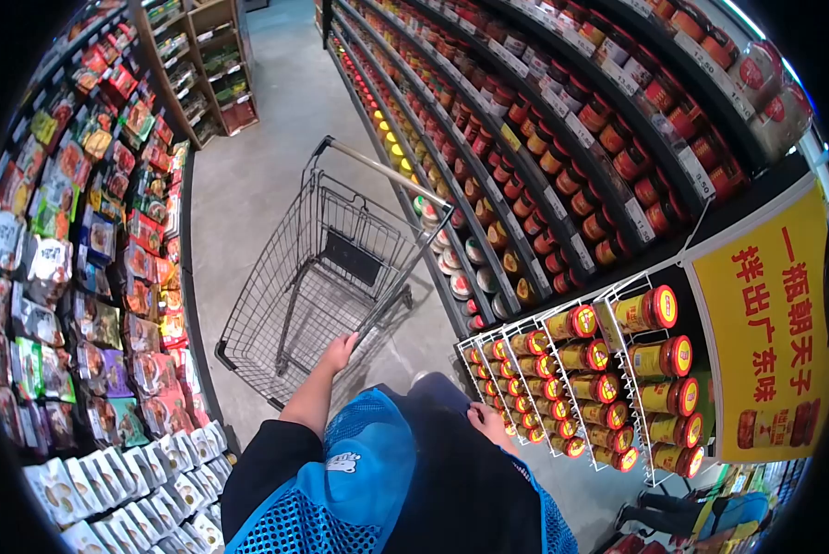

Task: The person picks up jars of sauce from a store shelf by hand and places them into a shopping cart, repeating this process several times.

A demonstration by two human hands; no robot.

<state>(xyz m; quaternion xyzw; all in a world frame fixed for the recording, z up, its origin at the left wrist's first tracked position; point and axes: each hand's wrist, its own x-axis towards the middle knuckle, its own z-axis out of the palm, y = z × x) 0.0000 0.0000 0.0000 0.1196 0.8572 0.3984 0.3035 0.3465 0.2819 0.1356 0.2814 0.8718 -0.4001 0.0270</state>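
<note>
A wire shopping cart stands in front of me, its handle bar on the far side. My left hand is closed around the near rim of the cart. Low at my right side, my right hand hangs beside my dark trouser leg. Its fingers look curled, and whatever they hold, if anything, is hidden. Closest to that hand is a white wire rack with several rows of red-lidded, yellow-labelled jars. A blue mesh vest covers part of my black top.
Shelves of jars run along the right. Packaged foods line the left, with white packs at lower left. A wooden shelf borders the grey floor. A yellow sign and another person are at right.
</note>
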